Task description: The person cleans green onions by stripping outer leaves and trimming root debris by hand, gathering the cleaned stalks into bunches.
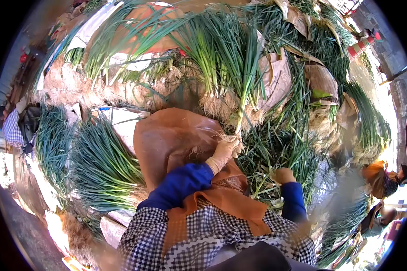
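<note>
My left hand (226, 152), in a pale glove, is closed around the root end of a green onion (241, 118). The onion's white stalk and green leaves point up and away from me. My right hand (284, 175) is closed low over a heap of loose green leaves (276, 149); whatever its fingers hold is hidden, though pale leaf strips lie at its left side. A brown apron sheet (178, 135) covers my lap under the left hand. Just beyond it stands a bundle of green onions (217, 58) with shaggy pale roots toward me.
Another onion bundle (101, 167) lies at my left, with more onions (117, 58) in a row at the far left. Brown wrapping sheets (276, 79) lie among onion piles at the right. People (382, 178) sit at the right edge, and a person in a checked sleeve (13, 128) at the left.
</note>
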Available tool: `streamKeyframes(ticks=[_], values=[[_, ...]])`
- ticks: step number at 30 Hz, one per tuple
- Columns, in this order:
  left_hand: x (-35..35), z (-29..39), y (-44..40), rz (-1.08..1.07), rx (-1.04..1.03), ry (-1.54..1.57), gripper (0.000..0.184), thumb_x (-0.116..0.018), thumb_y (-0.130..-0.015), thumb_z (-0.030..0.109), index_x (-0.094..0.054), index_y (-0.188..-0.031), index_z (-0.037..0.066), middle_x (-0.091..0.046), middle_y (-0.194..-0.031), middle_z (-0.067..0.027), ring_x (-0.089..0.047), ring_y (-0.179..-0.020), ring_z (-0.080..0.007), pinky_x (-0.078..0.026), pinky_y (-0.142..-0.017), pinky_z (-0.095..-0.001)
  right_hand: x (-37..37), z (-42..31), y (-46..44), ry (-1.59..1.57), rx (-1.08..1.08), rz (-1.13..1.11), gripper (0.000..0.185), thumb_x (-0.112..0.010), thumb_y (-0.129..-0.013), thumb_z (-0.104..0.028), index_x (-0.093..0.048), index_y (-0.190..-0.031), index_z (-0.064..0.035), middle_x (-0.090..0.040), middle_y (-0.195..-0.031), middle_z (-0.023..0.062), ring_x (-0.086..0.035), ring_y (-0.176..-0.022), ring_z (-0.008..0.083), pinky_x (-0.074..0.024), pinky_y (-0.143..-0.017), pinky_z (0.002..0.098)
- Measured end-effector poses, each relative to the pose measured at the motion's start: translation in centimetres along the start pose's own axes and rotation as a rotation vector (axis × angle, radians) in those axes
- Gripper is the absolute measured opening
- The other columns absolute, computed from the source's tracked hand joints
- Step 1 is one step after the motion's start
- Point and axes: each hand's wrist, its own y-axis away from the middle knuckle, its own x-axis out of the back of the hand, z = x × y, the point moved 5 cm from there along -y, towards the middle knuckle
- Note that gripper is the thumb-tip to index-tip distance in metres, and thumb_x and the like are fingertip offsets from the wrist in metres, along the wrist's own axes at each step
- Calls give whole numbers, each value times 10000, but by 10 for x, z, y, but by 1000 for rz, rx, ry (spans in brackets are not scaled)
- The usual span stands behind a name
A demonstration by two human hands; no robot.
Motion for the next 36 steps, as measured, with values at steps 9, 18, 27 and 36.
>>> streamKeyframes(ticks=[9,18,27,36], values=[[-12,9,10,220,-601,-910,194,-588,-825,123,-575,-989,21,-617,-738,-56,-528,-532,-114,-434,-486,-236,202,-95,-179,-186,-261,337,590,-564,-731,-601,-600,-916,-42,-640,-812,171,-623,-791,333,-485,-697,403],[7,-50,-23,-18,-73,584,233,-455,-899,115,-483,-1071,-41,-555,-1040,-163,-580,-909,-223,-496,-767,-301,158,-110,-116,-260,37,266,305,-442,-879,-354,-594,-845,-91,-614,-701,141,-613,-630,287,-493,-579,395],[0,-7,-4,90,-52,-4,192,-545,-878,177,-557,-1014,42,-578,-721,-26,-533,-514,-90,-428,-400,-204,-5,2,9,207,126,-401,205,-481,-884,-268,-598,-973,-124,-602,-867,50,-613,-703,215,-505,-593,323],[-47,30,51,-556,217,866,205,-486,-900,245,-514,-994,65,-479,-641,-41,-450,-503,-124,-356,-409,-221,92,-90,-186,-1796,80,254,522,-427,-891,-437,-464,-1212,-27,-603,-899,71,-574,-759,161,-478,-674,307]])
